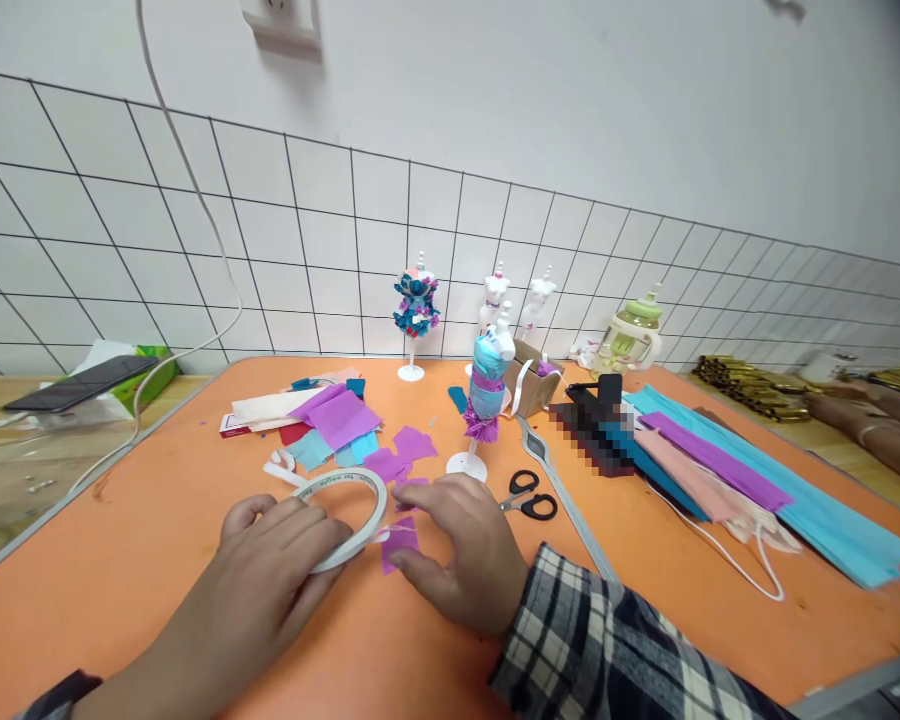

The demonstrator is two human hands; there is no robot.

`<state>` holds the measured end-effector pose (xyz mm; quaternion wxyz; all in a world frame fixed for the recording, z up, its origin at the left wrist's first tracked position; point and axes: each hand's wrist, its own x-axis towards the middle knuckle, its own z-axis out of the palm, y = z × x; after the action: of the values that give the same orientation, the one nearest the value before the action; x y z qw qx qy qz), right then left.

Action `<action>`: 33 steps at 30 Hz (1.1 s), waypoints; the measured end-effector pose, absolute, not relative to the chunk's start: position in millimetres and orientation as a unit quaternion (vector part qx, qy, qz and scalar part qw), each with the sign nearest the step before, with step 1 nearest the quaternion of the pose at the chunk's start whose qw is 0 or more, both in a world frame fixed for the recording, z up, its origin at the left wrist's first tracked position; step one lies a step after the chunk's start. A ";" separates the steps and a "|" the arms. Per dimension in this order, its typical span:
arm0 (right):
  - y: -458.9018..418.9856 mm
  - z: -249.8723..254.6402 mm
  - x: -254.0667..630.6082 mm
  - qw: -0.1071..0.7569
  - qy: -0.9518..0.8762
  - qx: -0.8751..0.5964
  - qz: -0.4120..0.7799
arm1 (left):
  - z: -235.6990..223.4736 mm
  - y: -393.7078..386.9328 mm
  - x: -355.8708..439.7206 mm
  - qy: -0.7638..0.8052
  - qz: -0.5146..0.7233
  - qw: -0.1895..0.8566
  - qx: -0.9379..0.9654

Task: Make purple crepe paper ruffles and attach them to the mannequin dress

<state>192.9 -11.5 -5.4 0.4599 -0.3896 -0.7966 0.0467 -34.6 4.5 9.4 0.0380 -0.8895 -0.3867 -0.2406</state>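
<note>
Mannequin (487,385) beyond right hand (469,555): wrapped. Purple scrap (401,541) between hands: loose, apparently unused. Left hand (274,565) grips tape roll (379,508); right hand's fingers spread apart.

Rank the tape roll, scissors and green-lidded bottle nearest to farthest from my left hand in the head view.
1. Tape roll: in your left hand.
2. Black-handled scissors: beside your right hand.
3. Green-lidded bottle: far right, toward the back.
</note>
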 end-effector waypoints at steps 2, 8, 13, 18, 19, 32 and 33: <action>-10.6 -6.7 193.3 0.452 -0.801 -0.393 0.006 | 10.0 2.0 -32.0 -0.382 -0.231 0.039 -0.894; -9.7 -4.9 194.3 0.435 -0.813 -0.383 -0.054 | 14.0 4.1 -34.6 -0.381 -0.220 -0.028 -0.898; -10.9 -8.2 192.8 0.391 -0.830 -0.393 -0.064 | 10.8 4.2 -34.8 -0.366 -0.209 -0.048 -0.905; -11.0 -9.5 193.4 0.345 -0.851 -0.390 -0.064 | 12.7 4.9 -34.4 -0.365 -0.173 0.012 -0.915; -11.5 -8.5 193.8 0.343 -0.853 -0.387 -0.065 | 13.2 5.9 -35.4 -0.370 -0.167 0.026 -0.914; 1.3 -11.2 192.4 0.322 -0.669 -0.484 0.462 | -3.6 6.1 -40.3 -0.366 -0.148 -0.109 -0.912; 2.1 -11.0 193.5 0.338 -0.677 -0.482 0.442 | -0.4 3.5 -37.4 -0.370 -0.148 -0.130 -0.908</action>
<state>193.5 2.1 -11.0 0.3376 -0.4824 -0.6768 0.4420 -37.4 3.5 -0.4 -0.1300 -0.9078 -0.3704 -0.1475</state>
